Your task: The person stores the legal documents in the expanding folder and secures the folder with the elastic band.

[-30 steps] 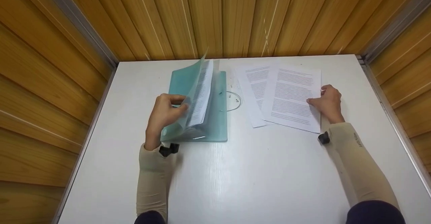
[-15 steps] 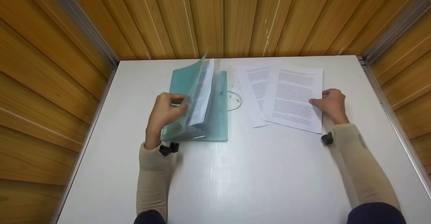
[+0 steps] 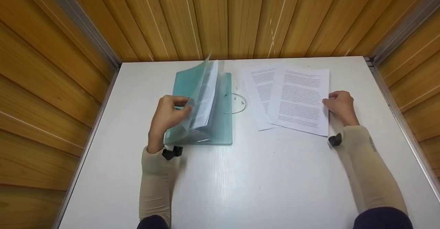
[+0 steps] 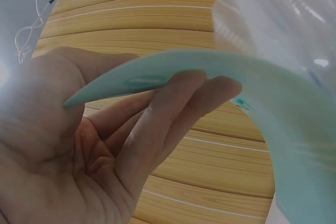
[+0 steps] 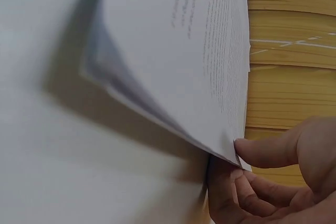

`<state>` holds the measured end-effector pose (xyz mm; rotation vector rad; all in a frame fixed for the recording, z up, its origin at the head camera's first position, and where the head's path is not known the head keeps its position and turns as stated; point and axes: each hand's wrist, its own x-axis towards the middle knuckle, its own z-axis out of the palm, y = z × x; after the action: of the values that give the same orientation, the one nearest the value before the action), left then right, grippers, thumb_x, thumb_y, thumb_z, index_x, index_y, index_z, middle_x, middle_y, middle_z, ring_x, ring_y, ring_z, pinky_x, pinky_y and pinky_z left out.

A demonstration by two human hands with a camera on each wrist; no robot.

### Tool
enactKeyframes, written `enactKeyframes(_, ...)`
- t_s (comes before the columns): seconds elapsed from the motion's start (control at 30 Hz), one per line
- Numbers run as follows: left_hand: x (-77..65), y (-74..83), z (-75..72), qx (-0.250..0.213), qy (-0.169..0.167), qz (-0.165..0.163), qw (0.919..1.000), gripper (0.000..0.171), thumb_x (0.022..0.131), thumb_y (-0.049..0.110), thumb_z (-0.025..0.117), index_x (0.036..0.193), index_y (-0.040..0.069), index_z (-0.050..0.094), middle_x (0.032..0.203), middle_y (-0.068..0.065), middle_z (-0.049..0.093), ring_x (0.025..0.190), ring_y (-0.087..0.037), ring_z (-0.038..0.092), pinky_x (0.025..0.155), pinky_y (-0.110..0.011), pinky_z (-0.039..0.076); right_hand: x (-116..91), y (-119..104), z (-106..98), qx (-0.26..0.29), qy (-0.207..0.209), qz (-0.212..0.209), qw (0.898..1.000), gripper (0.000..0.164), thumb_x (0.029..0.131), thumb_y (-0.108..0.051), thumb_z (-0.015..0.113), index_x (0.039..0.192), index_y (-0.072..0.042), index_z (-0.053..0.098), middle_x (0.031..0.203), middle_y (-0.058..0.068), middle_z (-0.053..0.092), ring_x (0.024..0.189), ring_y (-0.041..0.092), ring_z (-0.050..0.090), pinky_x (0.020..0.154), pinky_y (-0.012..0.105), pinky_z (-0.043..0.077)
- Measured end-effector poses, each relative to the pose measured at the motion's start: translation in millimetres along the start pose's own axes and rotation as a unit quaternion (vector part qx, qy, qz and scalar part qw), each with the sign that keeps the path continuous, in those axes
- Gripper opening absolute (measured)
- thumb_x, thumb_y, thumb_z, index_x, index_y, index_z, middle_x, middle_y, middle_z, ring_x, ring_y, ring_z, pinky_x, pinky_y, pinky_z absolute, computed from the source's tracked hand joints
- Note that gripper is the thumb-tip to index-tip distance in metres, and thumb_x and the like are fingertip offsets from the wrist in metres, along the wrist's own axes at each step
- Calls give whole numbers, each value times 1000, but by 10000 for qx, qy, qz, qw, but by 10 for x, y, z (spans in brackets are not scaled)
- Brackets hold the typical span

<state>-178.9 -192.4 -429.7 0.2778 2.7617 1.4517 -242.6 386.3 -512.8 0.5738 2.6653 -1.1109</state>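
Note:
A teal plastic folder (image 3: 221,132) lies partly opened on the left half of the table, its raised cover bent upward. My left hand (image 3: 168,113) pinches that cover; in the left wrist view the curved teal cover (image 4: 294,114) runs between thumb and fingers. Printed sheets (image 3: 204,101) stand tilted inside the folder among clear sleeves (image 4: 283,19). On the right, my right hand (image 3: 342,107) grips the right edge of a printed paper stack (image 3: 300,96). The right wrist view shows the thumb on top of the stack (image 5: 173,66) and the fingers beneath, its corner lifted.
Another printed sheet (image 3: 259,91) lies partly under the stack's left side. A thin curved line with small marks (image 3: 240,101) shows on the white table (image 3: 240,181) beside the folder. Wood-patterned panels (image 3: 244,19) enclose the back and sides.
My right hand has shifted slightly right and a little nearer, its thumb sliding toward the stack's right edge. The left hand and folder hold still.

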Motion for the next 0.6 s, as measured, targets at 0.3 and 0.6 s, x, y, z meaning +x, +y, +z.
enactKeyframes(0.3,7,8,7,-4,73,38,10000,32,93,6,69,121,-3,78,118,-20,79,109,-35,78,88,-50,65,34,21,-30,406,49,283,9988,51,102,-14,52,149,8,54,136,25,58,98,19,61,70,19,52)
enactKeyframes(0.6,-4,22,-9,18,93,55,9999,31,93,7,69,120,-1,80,117,-18,79,107,-34,78,87,-50,64,97,118,-80,1363,-440,516,9883,54,106,-13,55,157,4,45,126,13,63,87,5,67,79,22,60)
